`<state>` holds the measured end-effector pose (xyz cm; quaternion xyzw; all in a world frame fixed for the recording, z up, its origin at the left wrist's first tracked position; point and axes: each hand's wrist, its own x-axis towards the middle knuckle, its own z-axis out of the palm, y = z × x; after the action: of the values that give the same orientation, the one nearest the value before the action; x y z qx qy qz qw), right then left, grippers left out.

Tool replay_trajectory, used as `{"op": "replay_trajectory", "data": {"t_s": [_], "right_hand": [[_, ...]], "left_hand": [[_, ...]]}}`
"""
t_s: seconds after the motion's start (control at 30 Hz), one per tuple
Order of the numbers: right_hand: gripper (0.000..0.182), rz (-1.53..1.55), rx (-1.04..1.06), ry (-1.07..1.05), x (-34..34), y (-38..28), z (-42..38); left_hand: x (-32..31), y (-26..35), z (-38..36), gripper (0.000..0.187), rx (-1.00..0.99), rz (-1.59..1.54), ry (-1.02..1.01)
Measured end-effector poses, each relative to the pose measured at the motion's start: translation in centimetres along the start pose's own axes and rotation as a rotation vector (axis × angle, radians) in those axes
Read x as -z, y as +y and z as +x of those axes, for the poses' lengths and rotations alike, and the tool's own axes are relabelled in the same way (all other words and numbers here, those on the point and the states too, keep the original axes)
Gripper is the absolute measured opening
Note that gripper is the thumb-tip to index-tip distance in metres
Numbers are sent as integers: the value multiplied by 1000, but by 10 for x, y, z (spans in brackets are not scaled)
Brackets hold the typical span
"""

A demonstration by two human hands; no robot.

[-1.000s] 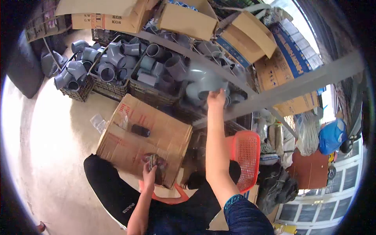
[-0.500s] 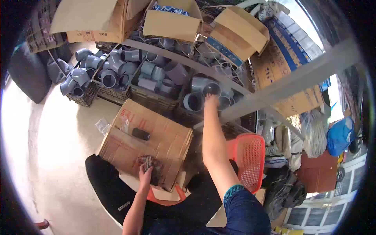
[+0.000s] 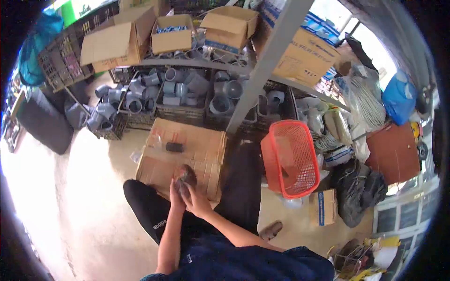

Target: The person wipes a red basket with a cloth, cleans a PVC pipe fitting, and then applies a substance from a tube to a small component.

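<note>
Over the near edge of a flattened cardboard box, both hands are together on a dark reddish-brown bundle, perhaps a filled plastic bag; its contents are too blurred to name. My left hand wraps its left side. From the right, my right hand closes on its lower end, touching the left. A small black object lies farther back on the cardboard, beside a scrap of clear plastic.
Black crates of grey pipe fittings line the back, under open cardboard boxes. A slanting metal post rises in front of them. At right stand a red plastic basket and a black bag.
My right hand has come back from the grey fittings in the crate to the bundle, joining my left hand. The bundle is now lifted off the cardboard. The view has shifted.
</note>
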<state>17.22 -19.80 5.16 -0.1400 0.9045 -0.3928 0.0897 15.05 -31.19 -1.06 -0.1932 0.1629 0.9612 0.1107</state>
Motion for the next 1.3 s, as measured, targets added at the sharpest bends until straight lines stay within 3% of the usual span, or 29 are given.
{"op": "replay_trajectory", "data": {"t_s": [0.07, 0.1, 0.2, 0.27, 0.3, 0.37, 0.43, 0.47, 0.5, 0.63, 0.67, 0.73, 0.8, 0.87, 0.93, 1.0, 1.03, 1.1, 1.13, 1.2, 1.27, 1.3], "right_hand": [[67, 14, 69, 15, -22, 31, -5], [66, 108, 15, 45, -33, 45, -4], [62, 210, -88, 70, -79, 132, 19], [58, 25, -302, -15, -99, 181, 24], [56, 200, -393, -19, -96, 180, 28], [54, 419, -539, -22, -99, 190, 35], [55, 386, -572, -95, -104, 208, 48], [55, 359, -583, -143, -105, 217, 55], [55, 332, -590, -204, -108, 224, 61], [57, 128, -536, -654, -90, 258, 89], [56, 17, -495, -995, -77, 259, 100], [55, -155, -503, -830, -41, 191, 144], [57, 129, -389, -753, 25, 108, 184], [56, -7, -335, -439, 34, 83, 198], [56, 64, -377, -365, 72, -4, 217], [66, 80, -625, -514, 96, -76, 227], [66, 109, -665, -485, 83, -85, 207], [72, 20, -587, -341, 44, -97, 193], [71, -12, -512, -285, 44, -147, 169], [68, 91, -455, -194, 23, -209, 118], [67, 226, -461, -169, 5, -216, 92], [71, 419, -463, -285, 8, -220, 82]], "left_hand": [[-1, -6, -1, 48, -42, 121, 122], [35, -16, 20, 42, -52, 138, 117], [-4, -16, 22, 50, 266, 430, 273], [65, -47, 75, 61, 254, 1169, 146], [76, -62, 77, 58, 93, 1198, 149], [101, -79, 81, 56, 139, 1003, 187], [124, -92, 97, 52, 204, 793, 181], [139, -100, 112, 50, 97, 826, 168], [123, -85, 105, 47, 199, 817, 205], [75, -34, 85, 41, 435, 771, 358], [59, -24, 85, 40, 433, 721, 417], [19, -6, 89, 37, 349, 536, 559], [-29, 25, 89, 34, 223, 359, 555], [-101, 103, 67, 38, 164, 334, 336], [-125, 159, 68, 43, 235, 318, 139], [-118, 199, 67, 43, 294, 549, -31], [-96, 206, 65, 43, 344, 570, -46], [-72, 227, 62, 37, 240, 859, -293], [-71, 238, 54, 36, 198, 953, -383], [-100, 279, -6, 31, 647, 567, -36], [-116, 300, -53, 31, 804, 392, 21], [-106, 301, -65, 31, 808, 402, 24]]}}
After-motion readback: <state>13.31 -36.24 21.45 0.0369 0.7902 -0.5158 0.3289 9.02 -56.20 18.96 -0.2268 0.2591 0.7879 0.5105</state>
